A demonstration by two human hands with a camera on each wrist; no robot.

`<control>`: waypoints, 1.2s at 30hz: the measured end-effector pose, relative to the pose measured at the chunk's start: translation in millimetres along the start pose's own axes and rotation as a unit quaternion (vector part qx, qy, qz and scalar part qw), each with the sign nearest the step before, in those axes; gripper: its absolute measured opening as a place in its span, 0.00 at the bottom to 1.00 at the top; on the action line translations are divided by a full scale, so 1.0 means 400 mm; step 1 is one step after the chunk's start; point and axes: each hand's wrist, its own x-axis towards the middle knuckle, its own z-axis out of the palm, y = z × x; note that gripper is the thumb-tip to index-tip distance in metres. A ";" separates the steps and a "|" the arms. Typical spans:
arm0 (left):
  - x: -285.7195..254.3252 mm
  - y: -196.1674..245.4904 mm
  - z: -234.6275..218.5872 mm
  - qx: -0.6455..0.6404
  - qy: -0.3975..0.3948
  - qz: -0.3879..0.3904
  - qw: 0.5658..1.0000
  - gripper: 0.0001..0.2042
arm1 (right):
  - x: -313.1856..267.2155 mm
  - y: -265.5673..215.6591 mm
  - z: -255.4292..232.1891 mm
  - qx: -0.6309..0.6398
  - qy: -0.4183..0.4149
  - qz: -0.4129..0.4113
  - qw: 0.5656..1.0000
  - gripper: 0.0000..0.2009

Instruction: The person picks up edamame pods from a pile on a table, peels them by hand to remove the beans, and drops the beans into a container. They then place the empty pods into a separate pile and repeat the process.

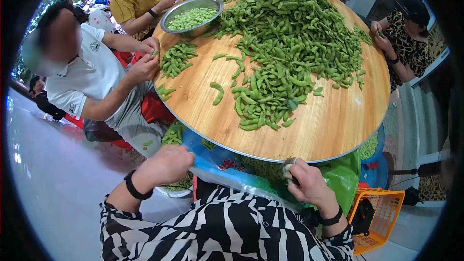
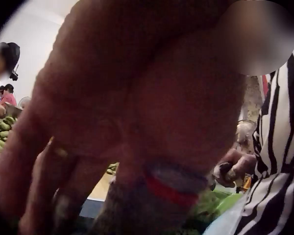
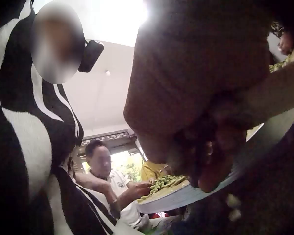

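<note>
My left hand hangs beyond the near left edge of the round wooden table. In the left wrist view its fingers droop loosely, and nothing shows held against the palm. Grey wrapping with a red stripe covers its thumb. Close to the table's front rim is my right hand, its fingers curled, with grey-white wrapping at the fingertips. No pod shows in its grip. Below it two small pale bits appear. A large heap of edamame pods lies on the table, spilling toward me.
A metal bowl of shelled beans stands at the far left. One person sits at left, another at right. Blue plastic sheeting covers my lap. An orange crate stands at lower right, beside a green bag.
</note>
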 end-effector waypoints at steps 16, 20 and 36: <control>0.317 -0.158 -0.039 0.000 0.335 0.119 0.935 0.13 | 0.013 -0.018 -0.003 0.319 0.044 0.173 0.931 0.16; 0.327 -0.049 -0.046 -0.281 0.337 0.087 0.895 0.07 | 0.025 -0.028 -0.007 0.428 0.091 0.195 0.878 0.17; 0.392 0.225 0.014 -0.712 0.153 0.143 0.671 0.17 | 0.042 -0.022 0.010 0.575 0.137 0.153 0.792 0.23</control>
